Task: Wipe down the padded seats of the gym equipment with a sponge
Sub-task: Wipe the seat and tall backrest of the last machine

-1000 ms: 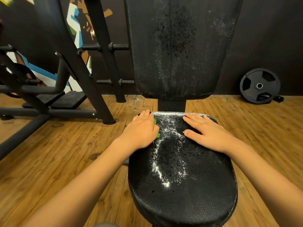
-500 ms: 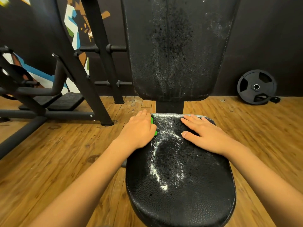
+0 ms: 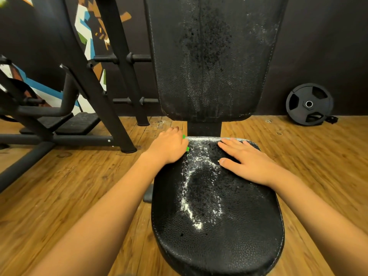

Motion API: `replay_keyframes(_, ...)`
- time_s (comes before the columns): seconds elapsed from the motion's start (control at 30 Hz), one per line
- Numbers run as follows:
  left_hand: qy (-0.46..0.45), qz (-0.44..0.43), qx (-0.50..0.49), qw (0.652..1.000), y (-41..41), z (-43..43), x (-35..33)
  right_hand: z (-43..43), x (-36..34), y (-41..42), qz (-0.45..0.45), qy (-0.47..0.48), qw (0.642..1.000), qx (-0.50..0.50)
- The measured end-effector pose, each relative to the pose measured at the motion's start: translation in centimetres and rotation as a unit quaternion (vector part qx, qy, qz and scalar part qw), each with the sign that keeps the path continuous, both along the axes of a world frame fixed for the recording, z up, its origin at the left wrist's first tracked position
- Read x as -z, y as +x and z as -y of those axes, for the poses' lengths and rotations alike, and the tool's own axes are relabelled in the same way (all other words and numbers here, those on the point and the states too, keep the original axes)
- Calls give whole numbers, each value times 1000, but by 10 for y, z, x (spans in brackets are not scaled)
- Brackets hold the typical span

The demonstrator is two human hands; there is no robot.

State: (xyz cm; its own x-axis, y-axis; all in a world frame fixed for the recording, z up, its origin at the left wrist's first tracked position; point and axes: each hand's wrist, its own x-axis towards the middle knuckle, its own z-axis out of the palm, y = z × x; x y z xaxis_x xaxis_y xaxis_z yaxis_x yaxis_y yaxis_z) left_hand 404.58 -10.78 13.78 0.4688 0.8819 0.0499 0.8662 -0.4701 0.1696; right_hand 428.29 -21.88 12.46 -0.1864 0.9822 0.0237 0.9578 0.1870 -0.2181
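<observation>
1. step in hand: the seat [image 3: 219, 236] of the bench is being wiped. the sponge [image 3: 187, 149], green and almost wholly covered, is held under the left hand [image 3: 169, 148] at the far left corner of the seat, right at its edge. only 2 small green corners are seen past the fingers. the fingers are curled over it, so a downward grip is judged. the right hand [image 3: 249, 164] is laid flat on the far right part of the seat, fingers straight, nothing held. it is judged to be steadying the pad.

2. state of work: a white streak [image 3: 188, 206], foam or powder, is spread down the middle of the seat. the seat is judged part done at most. the backrest [image 3: 215, 66] is also marked with white specks.

3. next move: a stroke through the streak is called for. the right hand lies in the path of any stroke to the right and would need to be lifted.

4. surroundings: a black machine frame [image 3: 95, 86] and a footplate [image 3: 77, 122] are set to the left on the wooden floor [image 3: 59, 186]. a weight plate [image 3: 309, 104] is leant at the wall to the right, well apart from the seat. none is judged to hinder the wipe. residue could be pushed over the edge onto the floor.
</observation>
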Motion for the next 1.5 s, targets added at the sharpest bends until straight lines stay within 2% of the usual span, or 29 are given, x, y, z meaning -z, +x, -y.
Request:
replay_keyframes(0.27, 5, -15, 27, 1000, -18, 44, 6, -2, 3, 0, 3, 1, 1000, -4)
replay_keyframes(0.6, -14, 4, 8, 1000, 1, 1, -1, -1, 1, 1, 1, 0, 1000, -2)
replay_keyframes(1.0, -5, -10, 47, 999, -27, 84, 7, 1, -1, -1, 5, -4, 1000, 0)
replay_keyframes(1.3, -22, -9, 31, 999, -10, 56, -4, 1, -2, -1, 1, -9, 1000, 1)
replay_keyframes(1.5, -28, 4, 27, 999, -16, 86, -5, 3, -3, 0, -2, -7, 1000, 3)
